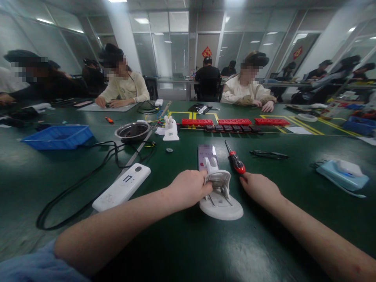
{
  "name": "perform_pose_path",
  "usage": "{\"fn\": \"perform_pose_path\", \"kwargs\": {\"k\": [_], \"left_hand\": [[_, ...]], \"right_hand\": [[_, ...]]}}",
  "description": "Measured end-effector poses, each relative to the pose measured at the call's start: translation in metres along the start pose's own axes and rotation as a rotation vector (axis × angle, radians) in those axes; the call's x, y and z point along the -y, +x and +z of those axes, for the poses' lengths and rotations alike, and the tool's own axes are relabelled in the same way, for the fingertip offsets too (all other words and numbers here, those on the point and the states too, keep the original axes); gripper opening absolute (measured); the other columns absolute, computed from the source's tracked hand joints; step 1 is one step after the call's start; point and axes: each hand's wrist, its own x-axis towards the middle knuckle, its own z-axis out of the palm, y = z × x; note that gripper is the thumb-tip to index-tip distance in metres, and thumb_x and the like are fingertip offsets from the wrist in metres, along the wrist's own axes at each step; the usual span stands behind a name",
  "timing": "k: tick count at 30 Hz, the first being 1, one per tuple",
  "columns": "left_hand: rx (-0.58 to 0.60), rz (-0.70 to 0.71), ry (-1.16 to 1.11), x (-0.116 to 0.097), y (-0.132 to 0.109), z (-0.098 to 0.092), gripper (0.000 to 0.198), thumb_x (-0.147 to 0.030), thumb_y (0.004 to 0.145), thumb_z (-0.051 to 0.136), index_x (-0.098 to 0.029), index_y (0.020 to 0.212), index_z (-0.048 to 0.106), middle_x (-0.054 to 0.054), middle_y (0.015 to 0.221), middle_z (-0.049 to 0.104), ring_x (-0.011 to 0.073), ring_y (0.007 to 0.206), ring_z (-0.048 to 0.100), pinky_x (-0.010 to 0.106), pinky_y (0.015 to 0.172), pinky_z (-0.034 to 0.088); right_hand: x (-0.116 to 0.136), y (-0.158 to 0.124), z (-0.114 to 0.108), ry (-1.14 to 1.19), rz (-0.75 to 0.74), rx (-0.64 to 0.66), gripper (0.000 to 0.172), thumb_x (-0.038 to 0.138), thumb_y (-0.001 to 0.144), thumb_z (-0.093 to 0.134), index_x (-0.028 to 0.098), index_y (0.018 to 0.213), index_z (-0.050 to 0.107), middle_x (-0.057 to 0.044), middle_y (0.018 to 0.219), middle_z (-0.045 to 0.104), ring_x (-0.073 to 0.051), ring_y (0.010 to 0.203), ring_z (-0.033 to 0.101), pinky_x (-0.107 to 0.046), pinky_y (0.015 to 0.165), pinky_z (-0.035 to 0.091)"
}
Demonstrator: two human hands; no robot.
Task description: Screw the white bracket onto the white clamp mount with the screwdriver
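Note:
My left hand is closed around the side of a white plastic stand with a wide rounded base, which looks tilted up toward me at its hinged upper part. Just behind it a phone with a lit screen lies on the table, partly covered by the stand. To the right, my right hand has its fingertips closed at the handle end of a screwdriver with a red and black grip. The screwdriver's shaft points away from me. My right fingers are partly hidden behind the hand.
On the left are a white power strip with a black cable, a blue tray and a metal bowl. Ahead stand a white plastic part and red strips. A light blue box lies right. Several people sit across.

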Motion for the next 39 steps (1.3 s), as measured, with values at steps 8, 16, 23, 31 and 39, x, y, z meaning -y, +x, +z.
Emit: {"fn": "perform_pose_path", "kwargs": {"k": [8, 16, 23, 31, 39], "left_hand": [[0.012, 0.001, 0.008, 0.003, 0.002, -0.003, 0.031, -0.036, 0.08, 0.035, -0.015, 0.086, 0.057, 0.005, 0.076, 0.061, 0.0175, 0.066, 0.056, 0.026, 0.057, 0.04], [0.201, -0.052, -0.255, 0.02, 0.008, -0.012, 0.035, -0.037, 0.079, 0.034, -0.014, 0.079, 0.061, 0.004, 0.075, 0.061, 0.0141, 0.062, 0.055, 0.022, 0.053, 0.038], [0.167, -0.084, -0.201, 0.016, 0.008, -0.012, 0.033, -0.033, 0.077, 0.035, -0.013, 0.074, 0.061, 0.005, 0.071, 0.061, 0.0144, 0.06, 0.053, 0.022, 0.051, 0.036], [0.123, -0.072, -0.138, 0.009, 0.002, -0.009, 0.032, -0.031, 0.079, 0.034, -0.014, 0.075, 0.061, 0.005, 0.069, 0.061, 0.0145, 0.057, 0.053, 0.023, 0.05, 0.036], [0.086, -0.02, -0.066, 0.007, 0.002, -0.005, 0.028, -0.03, 0.078, 0.034, -0.015, 0.075, 0.058, 0.005, 0.073, 0.061, 0.0164, 0.061, 0.053, 0.025, 0.054, 0.038]], "right_hand": [[-0.005, -0.026, -0.039, 0.133, -0.23, 0.072, 0.025, 0.028, 0.079, 0.04, 0.02, 0.076, 0.064, -0.004, 0.078, 0.064, -0.016, 0.07, 0.059, -0.025, 0.06, 0.042], [0.037, -0.056, -0.099, 0.73, -0.497, -0.07, 0.027, 0.044, 0.065, 0.06, 0.018, 0.068, 0.066, -0.003, 0.068, 0.063, -0.017, 0.064, 0.056, -0.028, 0.058, 0.043], [0.054, -0.037, -0.071, 0.387, -0.78, -0.276, 0.009, 0.024, 0.07, 0.061, 0.02, 0.064, 0.066, -0.003, 0.075, 0.052, -0.015, 0.072, 0.05, -0.029, 0.063, 0.043], [0.054, -0.04, -0.064, 0.173, -0.918, -0.514, 0.012, 0.021, 0.071, 0.06, 0.023, 0.062, 0.067, -0.003, 0.127, 0.04, -0.033, 0.121, 0.028, -0.057, 0.094, 0.028], [0.061, -0.04, -0.061, 0.085, -0.91, -0.452, 0.007, 0.019, 0.069, 0.06, 0.02, 0.063, 0.065, -0.007, 0.111, 0.054, -0.028, 0.109, 0.045, -0.058, 0.094, 0.026]]}}
